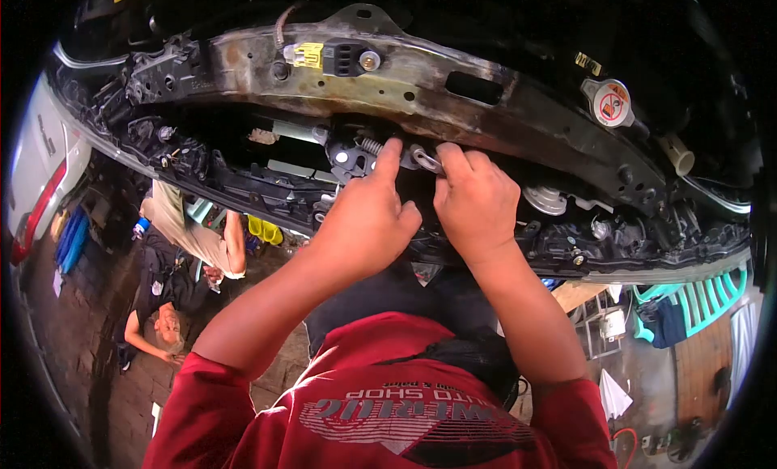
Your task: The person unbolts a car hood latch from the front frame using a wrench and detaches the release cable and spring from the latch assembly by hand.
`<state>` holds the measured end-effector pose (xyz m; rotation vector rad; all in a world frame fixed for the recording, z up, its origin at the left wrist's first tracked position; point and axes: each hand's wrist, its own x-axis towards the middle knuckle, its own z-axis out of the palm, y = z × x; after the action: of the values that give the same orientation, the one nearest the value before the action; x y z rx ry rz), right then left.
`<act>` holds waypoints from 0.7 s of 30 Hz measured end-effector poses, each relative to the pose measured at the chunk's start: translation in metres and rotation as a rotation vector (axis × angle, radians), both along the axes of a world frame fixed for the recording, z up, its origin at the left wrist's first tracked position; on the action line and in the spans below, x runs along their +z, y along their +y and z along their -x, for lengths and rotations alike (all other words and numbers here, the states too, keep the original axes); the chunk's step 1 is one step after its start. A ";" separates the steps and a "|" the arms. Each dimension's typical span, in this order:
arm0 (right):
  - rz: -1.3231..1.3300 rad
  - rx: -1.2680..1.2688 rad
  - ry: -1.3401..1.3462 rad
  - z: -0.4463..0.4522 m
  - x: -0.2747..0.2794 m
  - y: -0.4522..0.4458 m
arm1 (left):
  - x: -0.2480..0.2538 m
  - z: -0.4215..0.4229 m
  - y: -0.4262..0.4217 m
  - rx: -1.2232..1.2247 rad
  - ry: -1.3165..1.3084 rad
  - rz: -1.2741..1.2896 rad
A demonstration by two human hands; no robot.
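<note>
Both hands are at a metal hood latch (350, 157) with a coil spring (371, 146), below the curved metal crossbeam (518, 113) of a car's front end. My left hand (368, 218) has its index finger stretched up against the latch beside the spring, the thumb apart from it. Just to the right, my right hand (476, 195) pinches the end of a small metal lever (426, 160) between thumb and fingers. The parts behind the fingertips are hidden.
On the crossbeam sits a black sensor (346, 58) with a yellow connector (304, 55). A radiator cap (611, 103) is at the upper right, a round horn (546, 199) below the beam. Other people (167, 323) are at the left. A turquoise chair (706, 305) stands at the right.
</note>
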<state>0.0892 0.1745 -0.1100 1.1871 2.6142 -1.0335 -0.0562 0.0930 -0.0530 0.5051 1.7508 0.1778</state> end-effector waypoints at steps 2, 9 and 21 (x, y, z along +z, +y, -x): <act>-0.003 0.007 -0.028 -0.003 0.000 0.001 | 0.000 0.002 -0.002 -0.005 -0.004 -0.013; -0.054 -0.021 0.012 -0.014 -0.005 0.006 | 0.000 0.018 0.000 0.049 -0.078 -0.006; -0.132 -0.033 0.035 -0.011 -0.008 0.000 | -0.004 0.014 -0.008 0.317 -0.259 0.061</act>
<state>0.1006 0.1740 -0.1185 1.2541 2.7370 -0.9077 -0.0698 0.0852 -0.0568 0.1486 1.5675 0.3954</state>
